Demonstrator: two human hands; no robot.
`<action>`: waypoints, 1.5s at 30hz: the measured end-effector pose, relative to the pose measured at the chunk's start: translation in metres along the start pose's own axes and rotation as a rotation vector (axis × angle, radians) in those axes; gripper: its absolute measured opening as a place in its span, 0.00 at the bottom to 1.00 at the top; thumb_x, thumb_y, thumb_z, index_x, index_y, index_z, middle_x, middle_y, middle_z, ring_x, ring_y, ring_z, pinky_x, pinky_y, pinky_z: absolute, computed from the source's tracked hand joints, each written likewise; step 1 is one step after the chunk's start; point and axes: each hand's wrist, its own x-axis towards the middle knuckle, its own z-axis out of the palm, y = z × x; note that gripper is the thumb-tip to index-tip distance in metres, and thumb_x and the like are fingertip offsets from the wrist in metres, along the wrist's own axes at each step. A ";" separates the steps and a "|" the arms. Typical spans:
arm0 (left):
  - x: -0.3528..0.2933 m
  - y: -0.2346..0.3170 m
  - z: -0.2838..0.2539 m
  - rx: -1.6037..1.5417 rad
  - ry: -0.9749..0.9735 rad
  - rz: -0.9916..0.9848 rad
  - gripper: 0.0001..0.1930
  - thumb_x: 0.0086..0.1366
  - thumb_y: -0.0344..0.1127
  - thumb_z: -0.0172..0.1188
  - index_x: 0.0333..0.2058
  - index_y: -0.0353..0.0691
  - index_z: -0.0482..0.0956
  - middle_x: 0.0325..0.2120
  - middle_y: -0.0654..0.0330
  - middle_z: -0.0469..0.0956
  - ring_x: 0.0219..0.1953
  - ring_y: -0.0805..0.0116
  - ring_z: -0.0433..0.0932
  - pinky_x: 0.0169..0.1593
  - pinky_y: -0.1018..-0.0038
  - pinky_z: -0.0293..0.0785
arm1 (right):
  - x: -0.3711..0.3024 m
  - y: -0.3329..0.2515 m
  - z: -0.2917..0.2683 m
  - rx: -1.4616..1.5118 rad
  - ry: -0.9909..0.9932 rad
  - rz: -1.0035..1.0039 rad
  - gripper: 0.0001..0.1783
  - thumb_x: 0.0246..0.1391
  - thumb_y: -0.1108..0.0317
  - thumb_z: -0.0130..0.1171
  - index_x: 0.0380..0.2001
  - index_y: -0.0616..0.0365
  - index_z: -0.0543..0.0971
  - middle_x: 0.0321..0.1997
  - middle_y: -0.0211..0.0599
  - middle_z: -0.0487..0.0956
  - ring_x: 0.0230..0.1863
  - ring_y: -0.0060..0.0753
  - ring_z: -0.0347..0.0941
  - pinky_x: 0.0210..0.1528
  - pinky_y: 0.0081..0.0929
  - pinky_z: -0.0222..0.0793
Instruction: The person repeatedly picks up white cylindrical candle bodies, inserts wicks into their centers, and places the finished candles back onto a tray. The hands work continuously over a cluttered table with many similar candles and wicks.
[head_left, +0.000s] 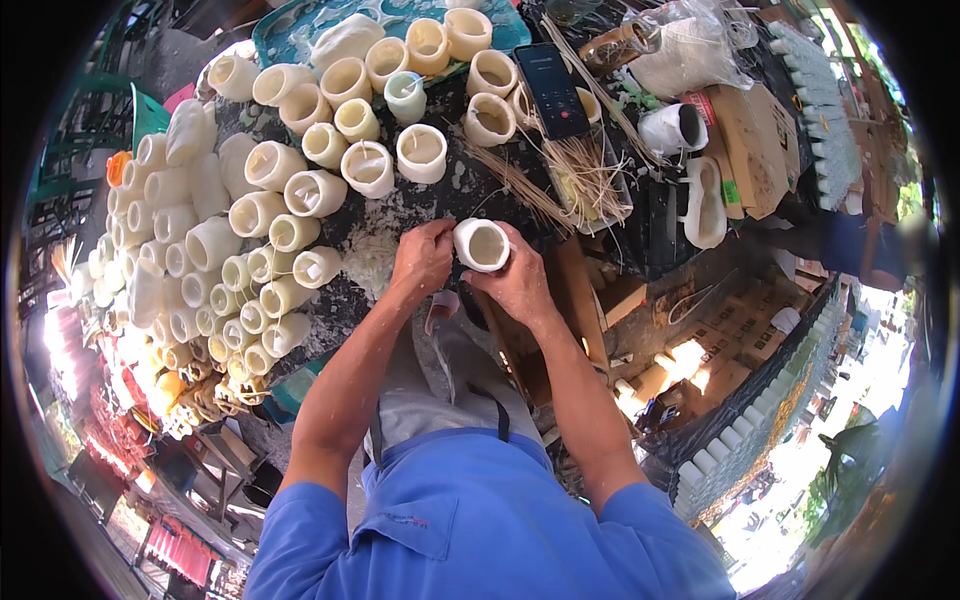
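My right hand (518, 277) grips a cream-white, wax-like hollow cup (482, 245) from its right side, with the cup's open mouth tilted up toward me. My left hand (424, 258) is closed just left of the cup, its fingertips curled in near the cup's side. Whatever those fingers may hold is hidden. Beyond both hands, on the dark, flake-strewn table (385, 225), stand similar cups, the nearest being a pale cup (421, 153) and another cup (368, 168) with a thin strip inside it.
Many more cups (213, 244) crowd the table's left side. A turquoise tray (270, 40) lies at the far edge. At right are a dark phone (553, 92), a bundle of thin sticks (588, 180), a white mug-like cup (673, 130) and cardboard (757, 150). An open wooden drawer (578, 295) sits below.
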 end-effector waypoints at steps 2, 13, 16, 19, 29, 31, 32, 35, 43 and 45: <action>-0.012 -0.003 -0.001 -0.222 -0.044 0.058 0.24 0.76 0.39 0.57 0.66 0.39 0.83 0.50 0.49 0.90 0.44 0.66 0.88 0.45 0.69 0.84 | 0.004 0.002 0.003 0.060 -0.021 -0.015 0.49 0.42 0.70 0.86 0.68 0.62 0.74 0.64 0.56 0.83 0.66 0.60 0.81 0.67 0.48 0.79; -0.013 -0.018 -0.019 -0.233 0.049 0.131 0.27 0.72 0.28 0.61 0.70 0.32 0.76 0.56 0.50 0.87 0.52 0.67 0.85 0.54 0.70 0.82 | -0.009 0.027 -0.015 0.002 0.123 -0.129 0.32 0.54 0.76 0.77 0.62 0.64 0.78 0.52 0.53 0.83 0.49 0.50 0.84 0.53 0.40 0.82; -0.050 -0.021 -0.022 -0.046 0.126 0.108 0.23 0.74 0.28 0.63 0.66 0.32 0.79 0.54 0.53 0.87 0.49 0.67 0.86 0.52 0.71 0.82 | -0.085 0.099 -0.019 0.242 0.268 0.132 0.23 0.60 0.74 0.75 0.57 0.64 0.82 0.46 0.35 0.85 0.38 0.27 0.82 0.44 0.27 0.81; -0.091 -0.025 -0.006 0.153 0.116 0.203 0.17 0.73 0.27 0.63 0.59 0.32 0.83 0.49 0.53 0.87 0.46 0.65 0.86 0.49 0.70 0.82 | -0.155 0.208 0.011 0.571 0.303 0.795 0.17 0.67 0.68 0.71 0.55 0.60 0.84 0.43 0.22 0.86 0.41 0.21 0.82 0.45 0.28 0.81; 0.025 -0.115 0.204 0.932 -0.693 0.673 0.14 0.63 0.32 0.67 0.46 0.38 0.91 0.46 0.43 0.89 0.47 0.40 0.88 0.53 0.50 0.85 | -0.173 0.418 0.113 -0.813 -0.540 0.661 0.27 0.79 0.50 0.48 0.72 0.46 0.78 0.72 0.40 0.80 0.71 0.40 0.78 0.68 0.43 0.75; 0.073 -0.152 0.242 1.253 -0.935 0.490 0.12 0.58 0.36 0.72 0.40 0.41 0.94 0.42 0.45 0.91 0.45 0.42 0.90 0.52 0.51 0.86 | -0.164 0.420 0.107 -0.775 -0.478 0.690 0.27 0.79 0.52 0.47 0.73 0.45 0.77 0.74 0.42 0.78 0.72 0.42 0.77 0.71 0.45 0.73; 0.086 -0.173 0.256 1.194 -0.873 0.278 0.12 0.56 0.38 0.73 0.38 0.42 0.94 0.42 0.46 0.91 0.45 0.43 0.90 0.52 0.52 0.86 | -0.161 0.421 0.103 -0.788 -0.599 0.690 0.27 0.79 0.53 0.46 0.74 0.44 0.77 0.75 0.42 0.77 0.73 0.42 0.77 0.72 0.46 0.72; 0.109 -0.231 0.294 1.222 -0.977 0.198 0.15 0.54 0.42 0.75 0.37 0.41 0.94 0.44 0.48 0.91 0.48 0.46 0.91 0.54 0.53 0.86 | -0.162 0.427 0.087 -0.850 -0.576 0.510 0.27 0.79 0.55 0.45 0.74 0.44 0.77 0.75 0.45 0.78 0.69 0.46 0.79 0.69 0.49 0.75; 0.064 -0.233 0.330 1.077 -0.787 -0.088 0.36 0.57 0.42 0.74 0.65 0.38 0.80 0.62 0.45 0.83 0.63 0.46 0.83 0.65 0.55 0.80 | -0.169 0.449 0.092 -0.603 -0.488 0.632 0.26 0.79 0.57 0.45 0.74 0.46 0.76 0.73 0.47 0.79 0.68 0.50 0.81 0.64 0.48 0.79; 0.058 -0.216 0.327 1.051 -0.765 -0.168 0.40 0.59 0.44 0.74 0.69 0.36 0.75 0.65 0.42 0.80 0.66 0.45 0.81 0.67 0.55 0.78 | -0.164 0.448 0.104 -0.583 -0.495 0.658 0.26 0.79 0.58 0.45 0.74 0.46 0.75 0.73 0.48 0.79 0.67 0.51 0.81 0.63 0.48 0.80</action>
